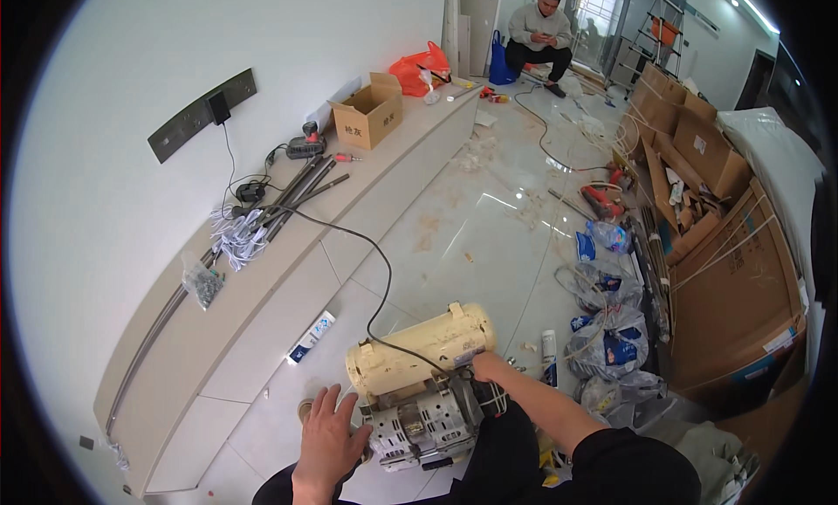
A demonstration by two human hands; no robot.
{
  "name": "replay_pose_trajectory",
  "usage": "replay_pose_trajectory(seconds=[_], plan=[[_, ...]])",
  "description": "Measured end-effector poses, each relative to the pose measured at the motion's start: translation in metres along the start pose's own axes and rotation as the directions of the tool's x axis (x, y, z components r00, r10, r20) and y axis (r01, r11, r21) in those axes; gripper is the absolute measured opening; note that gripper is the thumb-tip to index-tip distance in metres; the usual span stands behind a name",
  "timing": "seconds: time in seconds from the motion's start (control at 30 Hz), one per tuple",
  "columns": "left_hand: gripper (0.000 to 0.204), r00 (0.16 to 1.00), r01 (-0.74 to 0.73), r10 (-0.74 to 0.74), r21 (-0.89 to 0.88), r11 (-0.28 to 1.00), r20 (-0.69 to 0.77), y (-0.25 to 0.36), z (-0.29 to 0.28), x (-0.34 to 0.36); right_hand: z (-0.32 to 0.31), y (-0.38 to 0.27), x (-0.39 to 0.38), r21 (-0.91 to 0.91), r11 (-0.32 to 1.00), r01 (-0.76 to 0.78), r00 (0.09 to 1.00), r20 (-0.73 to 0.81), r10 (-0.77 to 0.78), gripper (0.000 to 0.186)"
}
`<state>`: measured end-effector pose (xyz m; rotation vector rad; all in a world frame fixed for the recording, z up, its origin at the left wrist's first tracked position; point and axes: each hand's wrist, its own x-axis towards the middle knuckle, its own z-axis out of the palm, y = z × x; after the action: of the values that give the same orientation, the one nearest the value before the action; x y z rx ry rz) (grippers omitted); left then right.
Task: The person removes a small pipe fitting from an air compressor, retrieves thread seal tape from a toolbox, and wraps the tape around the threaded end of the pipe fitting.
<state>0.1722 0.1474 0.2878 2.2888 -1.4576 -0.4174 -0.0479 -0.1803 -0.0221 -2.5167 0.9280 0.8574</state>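
An air compressor with a cream cylindrical tank [401,352] and a silver slotted motor [410,431] sits on the tiled floor between my legs. Over the motor's left end, my left hand [336,435] is open with spread fingers. My right hand [489,365] is curled at the right end of the machine, by its dark fittings, holding something I cannot make out. A black cord [375,252] runs from the ledge down to the compressor. A white sealant tube [310,337] lies left of it; another tube [548,357] is to its right.
A long ledge [227,317] along the left wall holds metal rods, a drill and a cardboard box [367,112]. Bagged items [611,348], red tools [602,204] and large cartons [724,304] line the right. At the back a person [541,38] sits near a ladder [655,42], with cables across the floor.
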Motion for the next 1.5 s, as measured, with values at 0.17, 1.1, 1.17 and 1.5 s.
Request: replay_pose_trajectory(seconds=[0.17, 1.1, 1.17, 1.5], plan=[[0.058, 0.998, 0.058, -0.059, 0.058, 0.997, 0.015, -0.002, -0.006, -0.003, -0.001, -0.006, -0.001, 0.003, 1.0, -0.022, 1.0, -0.004, 0.022, 0.029], [0.052, 0.999, -0.032, 0.033, 0.074, 0.997, -0.017, -0.003, -0.01, -0.013, -0.004, -0.012, 0.0, -0.123, 0.992, 0.009, 0.999, -0.051, -0.015, 0.036], [0.052, 1.0, -0.012, 0.014, 0.068, 0.998, -0.02, 0.0, -0.01, -0.011, 0.003, 0.006, 0.006, -0.187, 0.982, 0.015, 1.0, -0.019, -0.019, 0.042], [0.038, 0.988, 0.065, -0.056, 0.063, 0.996, -0.141, 0.002, 0.02, -0.007, -0.005, 0.02, 0.01, 0.158, 0.987, -0.017, 0.997, 0.071, 0.006, 0.037]])
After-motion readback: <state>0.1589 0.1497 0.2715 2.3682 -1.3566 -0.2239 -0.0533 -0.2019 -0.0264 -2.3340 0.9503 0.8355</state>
